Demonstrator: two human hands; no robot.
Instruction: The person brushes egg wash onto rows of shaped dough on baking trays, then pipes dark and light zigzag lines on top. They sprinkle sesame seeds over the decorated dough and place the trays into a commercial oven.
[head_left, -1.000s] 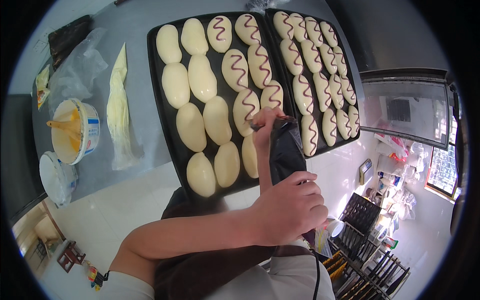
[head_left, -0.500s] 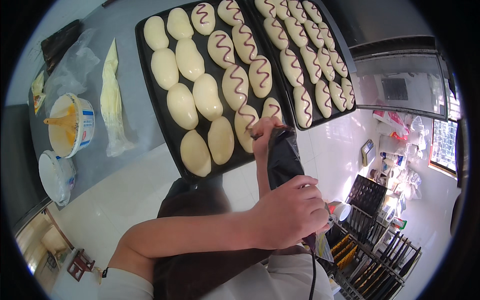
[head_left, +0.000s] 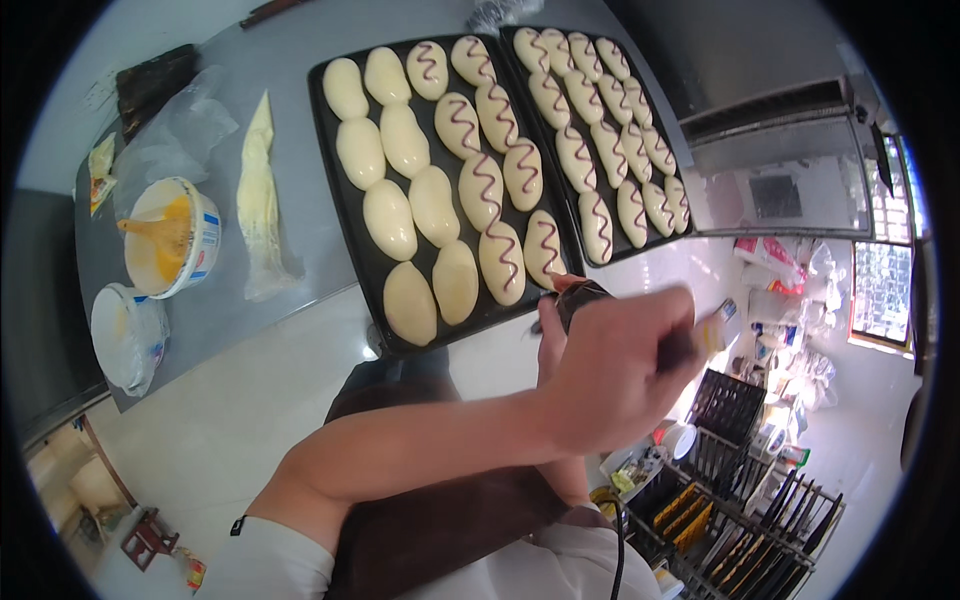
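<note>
A dark piping bag is held at the near edge of the left tray. My left hand, its arm crossing from the left, is closed round the bag's upper part and slightly blurred. Below and behind it, my right hand grips the bag near its tip, largely hidden. Just beyond the tip lies an oval dough bun with a purple zigzag line. Beside it sits another piped bun. The left two columns hold plain buns on the black tray.
A second black tray of piped buns adjoins on the right. Leftward on the grey table are a pale filled bag, a tub with a brush and a white lidded tub. A tray rack stands lower right.
The bag and both hands have come away from the third-column bun, whose full zigzag now shows. My left hand has lifted up and right. The whole view has shifted slightly.
</note>
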